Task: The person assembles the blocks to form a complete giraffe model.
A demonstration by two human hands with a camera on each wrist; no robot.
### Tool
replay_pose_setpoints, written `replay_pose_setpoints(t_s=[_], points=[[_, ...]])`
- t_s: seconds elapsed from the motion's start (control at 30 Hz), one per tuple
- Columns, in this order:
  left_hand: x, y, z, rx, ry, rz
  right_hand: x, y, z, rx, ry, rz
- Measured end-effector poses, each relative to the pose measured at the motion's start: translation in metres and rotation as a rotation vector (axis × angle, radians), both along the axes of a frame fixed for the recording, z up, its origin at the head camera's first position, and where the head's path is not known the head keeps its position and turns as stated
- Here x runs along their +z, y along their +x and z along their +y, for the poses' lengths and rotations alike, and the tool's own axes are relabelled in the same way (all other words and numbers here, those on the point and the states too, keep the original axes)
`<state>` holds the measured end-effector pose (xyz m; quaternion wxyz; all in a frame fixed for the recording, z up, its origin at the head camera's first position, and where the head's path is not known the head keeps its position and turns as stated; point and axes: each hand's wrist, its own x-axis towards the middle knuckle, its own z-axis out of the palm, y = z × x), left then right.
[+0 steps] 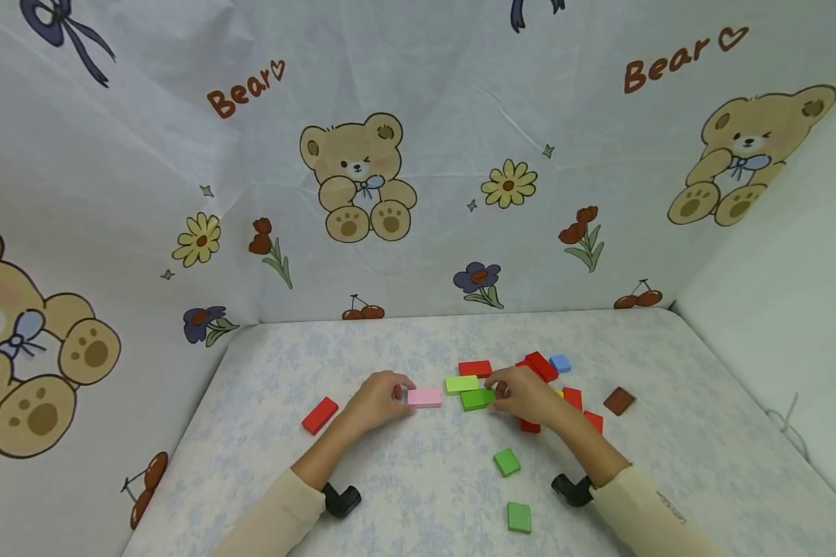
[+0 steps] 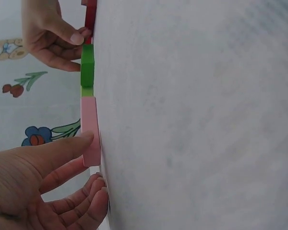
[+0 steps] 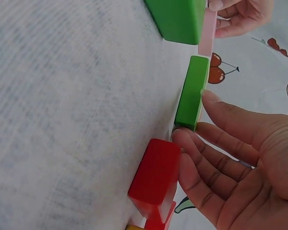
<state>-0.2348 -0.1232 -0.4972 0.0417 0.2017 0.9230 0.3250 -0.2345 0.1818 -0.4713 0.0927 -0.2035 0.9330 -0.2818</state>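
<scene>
Behind a pale, blue-mottled tabletop (image 1: 425, 480), white cloth (image 1: 404, 286) printed with bears and flowers. Head view: near centre, a smooth, plain pink rectangular block (image 1: 426, 398), flat-faced and sharp-cornered, long axis running left to right, nearly level; left end in a light pinch between thumb and fingers of the left hand (image 1: 376, 402). Further right, a smooth mid-green rectangular block (image 1: 477, 400), likewise lengthwise left to right, right end angled slightly away; pinched at that end by the right hand (image 1: 525, 393). Behind and left of the green, a lime-green rectangular block (image 1: 462, 385). Left wrist view: pink block lengthwise up the frame, thumb on its side face; outer fingers loosely bent. Right wrist view: green block steep, upper end leaning right, thumb tip at one long edge; red rectangular block (image 3: 156, 175) near the other fingers. Contact between pink and lime-green: cannot tell.
</scene>
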Motion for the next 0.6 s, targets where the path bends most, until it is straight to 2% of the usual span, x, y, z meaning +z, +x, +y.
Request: replay_pose_setpoints(t_s=[0.37, 0.6], points=[[-0.0018, -0.0038, -0.0007, 0.013, 0.001, 0.014, -0.0019, -0.0042, -0.0061, -0.013, 0.017, -0.039], [0.0, -0.0016, -0.0072, 0.022, 0.025, 0.005, -0.0017, -0.0029, -0.0053, 0.015, 0.009, -0.024]])
